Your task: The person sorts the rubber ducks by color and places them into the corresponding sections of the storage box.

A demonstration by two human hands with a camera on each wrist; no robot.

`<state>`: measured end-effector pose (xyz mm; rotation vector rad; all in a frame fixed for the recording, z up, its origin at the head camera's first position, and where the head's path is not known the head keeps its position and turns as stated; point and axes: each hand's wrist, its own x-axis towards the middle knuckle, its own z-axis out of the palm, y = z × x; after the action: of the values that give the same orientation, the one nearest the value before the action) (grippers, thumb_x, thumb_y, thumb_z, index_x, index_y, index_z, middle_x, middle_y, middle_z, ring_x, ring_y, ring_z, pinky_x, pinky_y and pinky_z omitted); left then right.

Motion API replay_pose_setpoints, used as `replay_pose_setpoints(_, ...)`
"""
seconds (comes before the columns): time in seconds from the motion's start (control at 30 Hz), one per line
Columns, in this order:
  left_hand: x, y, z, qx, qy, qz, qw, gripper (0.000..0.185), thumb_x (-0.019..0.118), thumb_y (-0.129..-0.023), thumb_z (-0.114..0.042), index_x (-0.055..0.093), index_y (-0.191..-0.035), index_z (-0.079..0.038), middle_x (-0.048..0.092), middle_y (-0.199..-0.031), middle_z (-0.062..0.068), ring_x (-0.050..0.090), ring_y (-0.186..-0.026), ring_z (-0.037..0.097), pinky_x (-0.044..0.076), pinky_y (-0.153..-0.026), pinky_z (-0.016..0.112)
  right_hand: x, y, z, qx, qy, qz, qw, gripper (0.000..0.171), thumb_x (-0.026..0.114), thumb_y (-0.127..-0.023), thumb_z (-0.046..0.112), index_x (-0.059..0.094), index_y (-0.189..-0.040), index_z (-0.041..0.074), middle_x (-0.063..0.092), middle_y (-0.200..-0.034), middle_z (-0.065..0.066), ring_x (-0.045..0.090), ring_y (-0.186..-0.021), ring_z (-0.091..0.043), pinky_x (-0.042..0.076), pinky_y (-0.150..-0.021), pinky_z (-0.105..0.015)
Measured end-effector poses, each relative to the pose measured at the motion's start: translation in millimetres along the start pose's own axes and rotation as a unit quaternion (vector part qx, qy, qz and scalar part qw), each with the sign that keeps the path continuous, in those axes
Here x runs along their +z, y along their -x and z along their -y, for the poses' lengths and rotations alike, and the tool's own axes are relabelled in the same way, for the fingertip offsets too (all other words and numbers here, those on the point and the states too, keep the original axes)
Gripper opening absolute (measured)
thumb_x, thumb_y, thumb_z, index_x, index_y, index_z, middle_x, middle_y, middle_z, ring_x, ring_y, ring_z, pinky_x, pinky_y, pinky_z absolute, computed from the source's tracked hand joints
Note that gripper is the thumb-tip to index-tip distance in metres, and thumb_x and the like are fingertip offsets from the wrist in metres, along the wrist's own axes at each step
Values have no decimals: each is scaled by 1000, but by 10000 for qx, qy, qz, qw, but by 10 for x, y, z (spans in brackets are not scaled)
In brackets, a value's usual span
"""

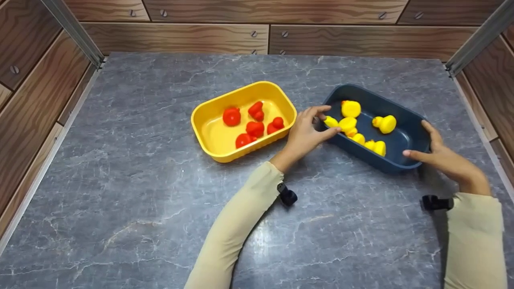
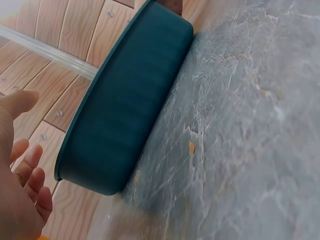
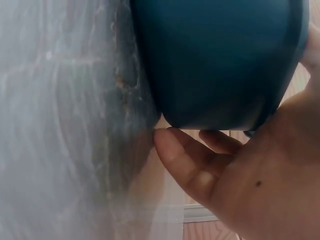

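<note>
A dark blue bin (image 1: pixel 401 116) stands at the right of the tabletop, with several yellow rubber ducks (image 1: pixel 386 124) inside. My right hand (image 1: pixel 449 160) holds the bin's right end, thumb over the rim and fingers along the outer wall. In the right wrist view, fingertips (image 3: pixel 169 142) meet the bin's lower edge. At the other end, my left hand (image 1: pixel 305 130) hovers with thumb and fingers spread. The left wrist view shows that hand (image 2: pixel 20 170) apart from the bin's wall (image 2: pixel 120 100).
Left of the dark bin stands a yellow bin (image 1: pixel 217 136) holding several red rubber ducks (image 1: pixel 231 116). My left hand is close to its right end. Wood-patterned panels (image 1: pixel 176 38) border the grey marbled tabletop (image 1: pixel 132 180) at the back and sides.
</note>
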<state>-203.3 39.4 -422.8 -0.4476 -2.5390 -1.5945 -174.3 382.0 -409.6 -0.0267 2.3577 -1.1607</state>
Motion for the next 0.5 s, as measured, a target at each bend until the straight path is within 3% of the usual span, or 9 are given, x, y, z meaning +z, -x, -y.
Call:
replay_pose_setpoints(0.2, -62, 31, -24, 179, 530, 79, 9984, 52, 80, -79, -28, 61, -126, -12, 65, -104, 8, 53, -91, 13, 44, -83, 20, -45, 70, 27, -207, 61, -290, 9993, 96, 51, -99, 33, -33, -146, 27, -37, -151, -20, -24, -138, -53, 0, -107, -73)
replay_pose_setpoints(0.4, -136, 72, -77, 361, 812, 103, 9960, 49, 79, -81, -24, 61, -125, -9, 63, -106, 14, 55, -94, 22, 47, -88, 37, -46, 137, 83, -557, 326, -1072, 9921, 85, 44, -102, 35, -26, -150, 27, -23, -155, -24, -6, -139, -58, 13, -103, -75)
replay_pose_setpoints(0.43, -150, 76, -85, 396, 851, 108, 9955, 49, 78, -81, -24, 61, -125, -8, 63, -107, 15, 55, -95, 23, 48, -88, 36, -42, 149, 88, -621, 325, -1262, 9895, 83, 43, -102, 35, -22, -151, 27, -21, -155, -24, -4, -141, -56, 15, -105, -73)
replay_pose_setpoints(0.5, -185, 82, -101, 455, 940, 119, 9945, 49, 78, -81, -23, 61, -124, -7, 63, -107, 14, 56, -96, 26, 48, -88, 34, -39, 168, 92, -773, 215, -1648, 9831, 76, 43, -102, 34, -11, -154, 27, -13, -155, -23, 1, -146, -46, 24, -116, -52)
